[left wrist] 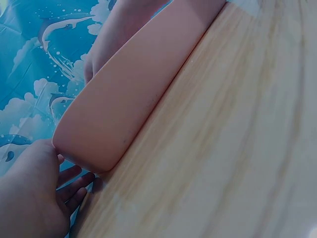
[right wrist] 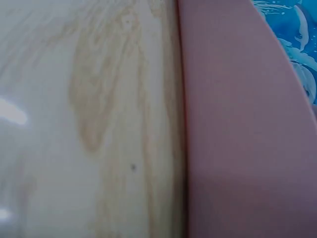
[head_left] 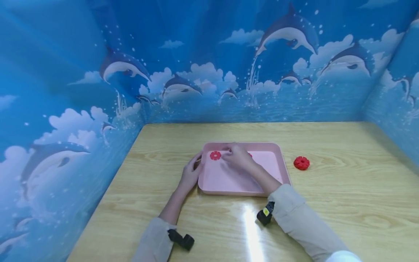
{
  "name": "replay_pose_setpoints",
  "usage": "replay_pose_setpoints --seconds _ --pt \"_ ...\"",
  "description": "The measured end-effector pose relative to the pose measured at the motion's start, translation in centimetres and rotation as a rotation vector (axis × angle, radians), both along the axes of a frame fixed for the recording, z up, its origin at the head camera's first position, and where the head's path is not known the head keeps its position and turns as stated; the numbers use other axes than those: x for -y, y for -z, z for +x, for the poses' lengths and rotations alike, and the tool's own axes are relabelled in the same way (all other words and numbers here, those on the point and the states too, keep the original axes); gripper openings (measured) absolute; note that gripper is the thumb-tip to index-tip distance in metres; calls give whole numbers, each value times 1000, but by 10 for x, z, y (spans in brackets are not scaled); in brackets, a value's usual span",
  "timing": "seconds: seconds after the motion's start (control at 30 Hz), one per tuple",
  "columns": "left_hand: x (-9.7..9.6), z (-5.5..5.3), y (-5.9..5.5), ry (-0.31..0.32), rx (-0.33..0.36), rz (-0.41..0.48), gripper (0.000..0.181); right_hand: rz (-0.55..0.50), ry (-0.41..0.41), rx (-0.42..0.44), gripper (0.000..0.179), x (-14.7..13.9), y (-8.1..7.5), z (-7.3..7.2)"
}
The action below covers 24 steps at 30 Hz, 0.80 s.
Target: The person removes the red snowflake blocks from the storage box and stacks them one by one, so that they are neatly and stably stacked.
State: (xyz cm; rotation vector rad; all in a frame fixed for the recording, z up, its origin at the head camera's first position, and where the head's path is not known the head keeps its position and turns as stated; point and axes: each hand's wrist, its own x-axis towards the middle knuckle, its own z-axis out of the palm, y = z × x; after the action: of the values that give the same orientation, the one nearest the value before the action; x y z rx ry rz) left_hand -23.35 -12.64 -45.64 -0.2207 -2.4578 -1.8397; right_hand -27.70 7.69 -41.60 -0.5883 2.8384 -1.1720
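A shallow pink tray (head_left: 234, 182) lies on the wooden table. Inside it, near the back left, is a flat red flower-shaped disc (head_left: 215, 155) with a pale centre. My right hand (head_left: 240, 156) reaches over the tray's back part with bent fingers beside that disc; I cannot tell whether they hold anything. Another red piece (head_left: 250, 155) shows partly behind this hand. At the tray's left side, my left hand (head_left: 191, 174) rests with its fingers against the outer wall. The left wrist view shows the left hand's fingers (left wrist: 74, 191) loosely extended at the tray corner.
To the right of the tray, a small stack of red flower-shaped discs (head_left: 301, 163) sits on the wooden table (head_left: 343, 203). A blue dolphin-print backdrop (head_left: 209, 98) stands along the table's back and sides. In the right wrist view, the tray's outer wall (right wrist: 242, 129) fills the right side.
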Motion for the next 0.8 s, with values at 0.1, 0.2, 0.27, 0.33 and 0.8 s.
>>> replay_pose_setpoints --seconds 0.1,0.2,0.27,0.33,0.8 --pt "0 0 0 4 -9 -4 43 9 -15 -22 29 7 9 -6" --pt "0 1 -1 14 -17 -2 44 27 -18 -57 29 13 14 -8" --pt "1 1 -1 26 -19 13 45 48 -15 -89 29 16 17 -9" --pt "1 4 -6 34 -17 16 44 67 -16 -141 29 18 20 -9" --pt "1 1 1 38 -65 29 42 125 -7 -255 31 15 31 -6"
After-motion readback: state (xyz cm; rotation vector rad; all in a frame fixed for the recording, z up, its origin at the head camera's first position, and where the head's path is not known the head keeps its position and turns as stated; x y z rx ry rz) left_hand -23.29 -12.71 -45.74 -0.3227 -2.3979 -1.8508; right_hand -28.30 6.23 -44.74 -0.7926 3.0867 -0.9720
